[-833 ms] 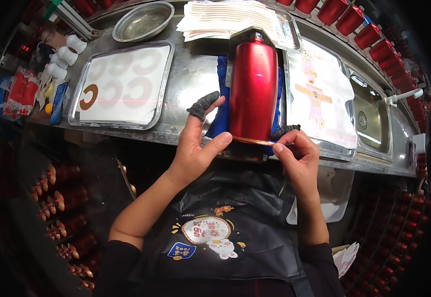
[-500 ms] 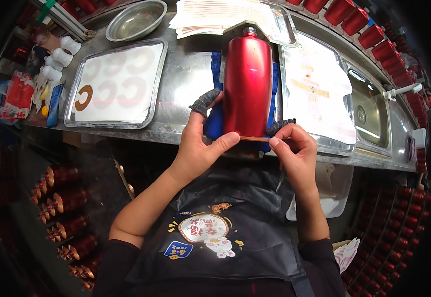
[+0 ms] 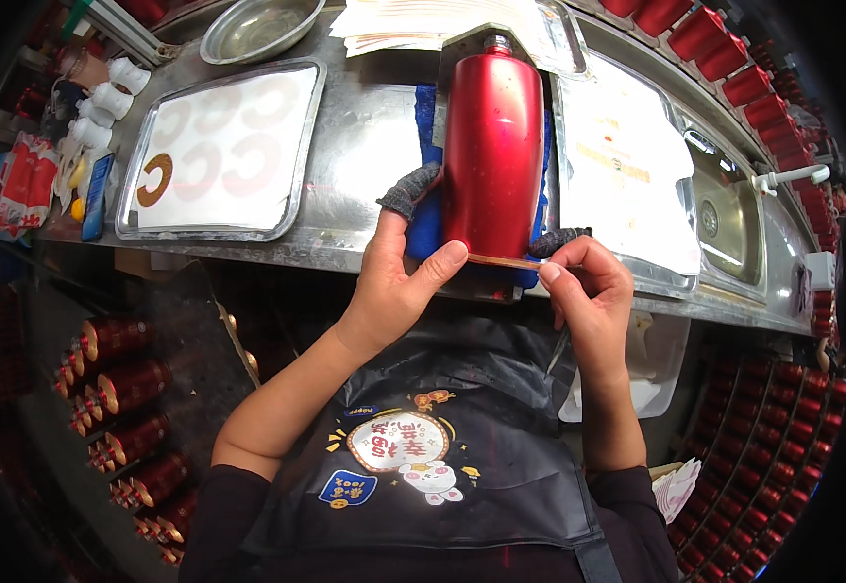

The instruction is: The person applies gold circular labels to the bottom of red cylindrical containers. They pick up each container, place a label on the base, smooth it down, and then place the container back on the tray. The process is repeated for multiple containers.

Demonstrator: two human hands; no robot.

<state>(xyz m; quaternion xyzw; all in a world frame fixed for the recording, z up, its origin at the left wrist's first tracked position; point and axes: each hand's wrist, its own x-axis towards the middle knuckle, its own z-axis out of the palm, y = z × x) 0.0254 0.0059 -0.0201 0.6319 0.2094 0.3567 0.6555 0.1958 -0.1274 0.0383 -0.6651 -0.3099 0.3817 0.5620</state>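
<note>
A glossy metallic-red bottle (image 3: 494, 155) lies on blue cloth (image 3: 425, 228), apparently for cushioning. The half-open left hand (image 3: 389, 284) thumbs its base edge; the right hand (image 3: 593, 299) pinches a thin coppery strip (image 3: 506, 260) there, seemingly for alignment.

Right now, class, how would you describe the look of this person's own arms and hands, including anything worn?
Short, dark sleeves end near the elbows; the forearms are bare. The left hand and right hand each have a dark grey cloth finger cover. No wristbands show.
</note>
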